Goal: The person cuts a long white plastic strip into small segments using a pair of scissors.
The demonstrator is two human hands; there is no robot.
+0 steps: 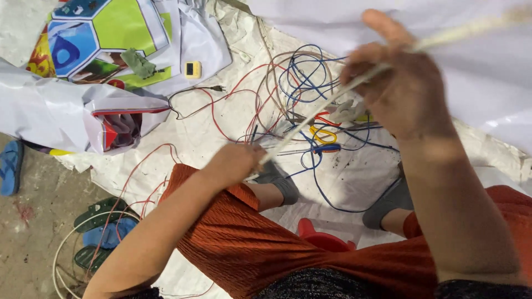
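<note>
A pale cream cable [332,99] runs taut on a slant between my two hands. My left hand [235,163] grips its lower end just above my knee in rust-orange trousers. My right hand [402,83] is raised close to the camera and closed around the cable higher up, with the cable going on to the upper right corner. Beneath the hands lies a tangle of blue, red and white wires [299,94] on a white sheet [221,122], with a blue-handled tool [324,148] and a yellow ring of wire [323,134] among them.
A small yellow device [192,69] lies on the sheet near crumpled printed banners [100,39]. Green and blue sandals [102,224] and a white cable loop sit on the concrete floor at left. A red stool [321,238] shows between my legs, and my feet wear grey socks [280,182].
</note>
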